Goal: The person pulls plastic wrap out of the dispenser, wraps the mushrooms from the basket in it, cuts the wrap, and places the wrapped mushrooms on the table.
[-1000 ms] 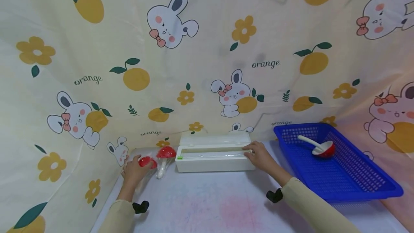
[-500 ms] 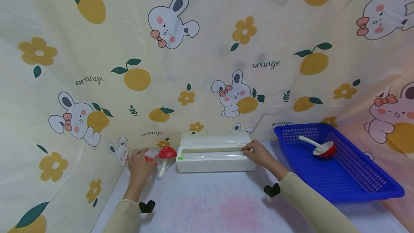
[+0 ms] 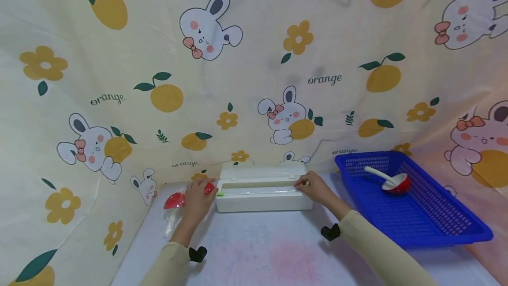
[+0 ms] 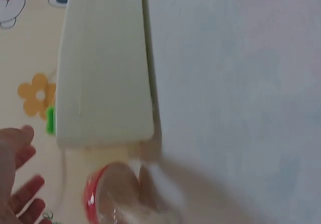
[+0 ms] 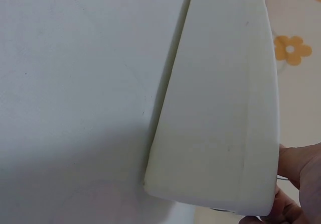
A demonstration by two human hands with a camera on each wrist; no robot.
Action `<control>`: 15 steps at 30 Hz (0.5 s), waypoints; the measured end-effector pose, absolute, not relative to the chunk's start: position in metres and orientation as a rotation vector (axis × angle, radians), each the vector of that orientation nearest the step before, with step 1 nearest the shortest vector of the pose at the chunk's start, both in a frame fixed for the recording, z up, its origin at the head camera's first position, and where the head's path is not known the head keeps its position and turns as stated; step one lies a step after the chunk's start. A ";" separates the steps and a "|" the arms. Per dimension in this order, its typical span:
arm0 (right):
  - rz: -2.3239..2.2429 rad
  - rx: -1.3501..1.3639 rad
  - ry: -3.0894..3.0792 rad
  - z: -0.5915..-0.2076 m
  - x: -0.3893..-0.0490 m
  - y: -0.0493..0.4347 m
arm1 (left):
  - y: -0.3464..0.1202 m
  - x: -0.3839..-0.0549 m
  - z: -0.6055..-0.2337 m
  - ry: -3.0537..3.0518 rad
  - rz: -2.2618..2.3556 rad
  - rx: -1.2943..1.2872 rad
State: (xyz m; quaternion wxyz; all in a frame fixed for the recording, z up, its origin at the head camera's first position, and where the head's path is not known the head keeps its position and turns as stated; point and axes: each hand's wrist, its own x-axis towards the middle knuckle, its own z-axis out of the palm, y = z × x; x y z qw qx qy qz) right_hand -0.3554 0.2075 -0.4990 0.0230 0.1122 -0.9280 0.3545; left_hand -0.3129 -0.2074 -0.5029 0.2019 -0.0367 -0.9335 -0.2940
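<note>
"Left hand point(image 3: 198, 200) has swung rightward since half a second ago, past one wrapped ladle point(image 3: 173, 201) and up to the left end of the white box point(image 3: 263, 203)."

"Holding anything?"

"No, its fingers are spread and free, just beside the green tab point(image 4: 50, 120); a second wrapped ladle point(image 4: 92, 199) lies close by them."

"And the right hand point(image 3: 317, 187)?"

"Its fingers look pinched on the clear film point(image 3: 258, 190) at the box's other end, in front of the raised lid point(image 3: 262, 172)."

"How would you do this well?"

"I'd take the film's left corner lightly, clear of the tab, and keep both hands level so it doesn't skew. Mind the box, too: it could slide on the counter point(image 3: 258, 242)."
</note>
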 end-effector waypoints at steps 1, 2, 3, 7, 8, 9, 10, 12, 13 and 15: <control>1.106 0.344 -2.868 -0.499 -0.355 0.208 | -0.204 -0.313 -0.503 -2.605 -0.833 -0.140; 1.117 0.337 -2.864 -0.499 -0.354 0.207 | -0.200 -0.313 -0.503 -2.603 -0.830 -0.182; 1.128 0.334 -2.858 -0.499 -0.354 0.207 | -0.197 -0.314 -0.503 -2.607 -0.824 -0.220; 1.150 0.320 -2.833 -0.501 -0.352 0.207 | -0.188 -0.315 -0.505 -2.639 -0.794 -0.314; 1.148 0.322 -2.824 -0.502 -0.351 0.206 | -0.187 -0.315 -0.506 -2.653 -0.797 -0.321; 1.149 0.321 -2.815 -0.503 -0.351 0.206 | -0.185 -0.315 -0.507 -2.668 -0.808 -0.317; 1.146 0.320 -2.805 -0.504 -0.351 0.206 | -0.184 -0.316 -0.508 -2.680 -0.818 -0.311; 1.143 0.324 -2.778 -0.506 -0.351 0.206 | -0.182 -0.316 -0.510 -2.701 -0.833 -0.286; 1.141 0.333 -2.760 -0.507 -0.350 0.206 | -0.181 -0.317 -0.511 -2.706 -0.836 -0.277; 1.143 0.336 -2.730 -0.509 -0.350 0.207 | -0.179 -0.318 -0.511 -2.714 -0.856 -0.243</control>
